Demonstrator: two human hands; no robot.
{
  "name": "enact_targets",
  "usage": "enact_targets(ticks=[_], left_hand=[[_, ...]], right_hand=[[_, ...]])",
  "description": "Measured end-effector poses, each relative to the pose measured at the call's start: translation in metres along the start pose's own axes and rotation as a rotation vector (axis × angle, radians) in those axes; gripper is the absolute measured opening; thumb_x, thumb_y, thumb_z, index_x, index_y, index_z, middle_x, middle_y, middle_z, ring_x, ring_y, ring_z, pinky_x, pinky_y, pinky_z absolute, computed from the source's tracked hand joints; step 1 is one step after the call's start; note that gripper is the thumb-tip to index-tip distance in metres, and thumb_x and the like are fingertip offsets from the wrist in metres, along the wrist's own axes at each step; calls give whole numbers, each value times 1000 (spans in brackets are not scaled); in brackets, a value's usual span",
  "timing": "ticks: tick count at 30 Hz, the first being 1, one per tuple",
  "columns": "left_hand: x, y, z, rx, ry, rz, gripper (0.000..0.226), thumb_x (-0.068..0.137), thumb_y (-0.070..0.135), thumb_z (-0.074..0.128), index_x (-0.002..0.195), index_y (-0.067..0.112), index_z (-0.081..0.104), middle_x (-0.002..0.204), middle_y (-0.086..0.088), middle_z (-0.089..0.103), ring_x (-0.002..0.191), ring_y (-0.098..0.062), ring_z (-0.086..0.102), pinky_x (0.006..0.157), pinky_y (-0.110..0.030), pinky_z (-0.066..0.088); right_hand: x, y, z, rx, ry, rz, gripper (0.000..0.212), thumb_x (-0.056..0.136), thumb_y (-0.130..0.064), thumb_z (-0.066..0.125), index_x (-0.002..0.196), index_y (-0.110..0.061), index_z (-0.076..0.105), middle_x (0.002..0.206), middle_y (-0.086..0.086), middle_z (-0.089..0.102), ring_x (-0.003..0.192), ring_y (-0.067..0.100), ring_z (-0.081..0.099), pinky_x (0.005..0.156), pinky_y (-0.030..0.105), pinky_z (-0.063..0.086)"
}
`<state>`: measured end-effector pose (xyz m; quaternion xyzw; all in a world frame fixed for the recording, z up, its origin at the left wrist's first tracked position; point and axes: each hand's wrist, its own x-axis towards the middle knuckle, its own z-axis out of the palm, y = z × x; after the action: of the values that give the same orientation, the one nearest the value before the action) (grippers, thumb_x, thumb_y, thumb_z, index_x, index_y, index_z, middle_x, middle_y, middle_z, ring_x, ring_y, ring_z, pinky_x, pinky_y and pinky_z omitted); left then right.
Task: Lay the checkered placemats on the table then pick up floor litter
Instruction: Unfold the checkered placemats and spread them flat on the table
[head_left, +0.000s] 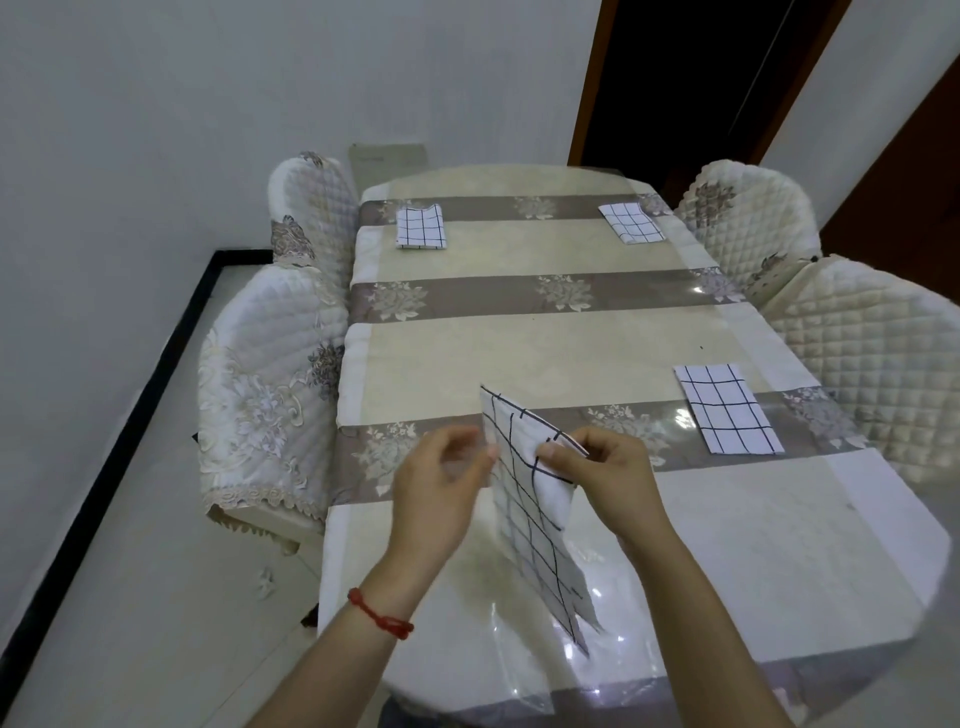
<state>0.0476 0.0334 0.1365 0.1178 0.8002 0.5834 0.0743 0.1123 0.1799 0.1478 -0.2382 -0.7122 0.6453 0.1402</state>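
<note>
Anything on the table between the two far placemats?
Nothing. In the head view, the stretch between the far-left placemat and far-right placemat is bare tablecloth, only its grey floral band and cream stripe.

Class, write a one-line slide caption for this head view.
Both hands hold a fourth checkered placemat above the table; three already lie placed.

Two bare forearms reach forward from the bottom edge, converging above the near end of the table (727, 545). The left hand (436, 493) has its palm turned inward, fingers loosely curled, thumb and fingertips pinching the edge of a checkered placemat (535, 525). The right hand (605, 470) pinches the same placemat between thumb and fingers. A red string bracelet (382, 613) circles the left wrist.
</note>
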Motion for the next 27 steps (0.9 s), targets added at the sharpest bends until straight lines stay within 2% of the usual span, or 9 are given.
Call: enact_targets(ticks=[3, 5, 8, 12, 16, 20, 22, 25, 27], left_hand=[[-12, 4, 12, -115, -190, -84, 19, 76, 23, 70, 95, 19, 66, 95, 2, 70, 88, -8, 66, 73, -12, 50], [-17, 6, 16, -159, -217, -75, 15, 77, 21, 71, 88, 12, 67, 89, -10, 70, 84, -11, 65, 75, -18, 50], [-16, 5, 12, -247, -130, -103, 19, 77, 18, 70, 79, 0, 66, 74, -12, 63, 71, -11, 57, 70, -23, 46], [-8, 2, 2, -269, -53, -140, 15, 78, 11, 67, 63, 13, 68, 66, -8, 62, 64, -13, 52, 64, -26, 43], [8, -2, -21, -302, 85, -151, 24, 80, 6, 63, 63, 22, 65, 48, 17, 63, 52, 7, 54, 53, -7, 42], [32, -20, -55, -241, 241, -182, 15, 84, 15, 62, 70, 20, 64, 66, 4, 63, 70, -14, 56, 67, -24, 47], [41, -28, -64, -145, 290, -187, 5, 85, 15, 61, 82, 12, 64, 78, -4, 63, 81, -18, 56, 76, -30, 49], [47, -27, -62, 142, 303, -99, 31, 85, 14, 60, 115, 10, 57, 114, -7, 61, 102, -15, 52, 90, -28, 41], [45, -17, -49, 199, 190, 51, 41, 83, 17, 64, 122, 16, 53, 123, 3, 53, 113, -11, 46, 94, -24, 37]], right_hand=[[-1, -2, 13, 48, -1, 7, 28, 73, -7, 73, 55, -10, 53, 46, -8, 46, 44, 1, 43, 46, 10, 36], [-3, -4, 17, 99, -33, 19, 27, 75, -7, 72, 57, -9, 51, 47, -7, 44, 43, 1, 41, 46, 10, 36], [-5, -3, 19, 91, -87, 7, 28, 77, -10, 69, 54, -12, 53, 45, -11, 47, 47, 2, 42, 50, 10, 36], [-5, -3, 14, 84, -108, 13, 22, 78, -9, 68, 58, -10, 59, 54, -2, 53, 54, 8, 50, 57, 16, 44], [0, -1, -1, 85, 16, 62, 17, 76, -9, 71, 62, -8, 62, 62, 4, 59, 58, 10, 55, 59, 21, 48], [7, -2, -22, 23, 214, 23, 11, 77, -9, 70, 68, -14, 66, 60, -3, 62, 56, 5, 56, 56, 13, 46], [10, -5, -27, -79, 257, -39, 11, 80, -12, 67, 71, -6, 64, 61, 5, 55, 55, 7, 50, 52, 12, 41], [16, -9, -26, -252, 231, -184, 26, 80, -15, 66, 64, -1, 52, 58, 4, 38, 55, 7, 34, 50, 16, 28], [18, -14, -19, -355, 154, -294, 33, 80, -15, 68, 59, -2, 46, 53, -3, 34, 54, 8, 31, 49, 15, 26]])
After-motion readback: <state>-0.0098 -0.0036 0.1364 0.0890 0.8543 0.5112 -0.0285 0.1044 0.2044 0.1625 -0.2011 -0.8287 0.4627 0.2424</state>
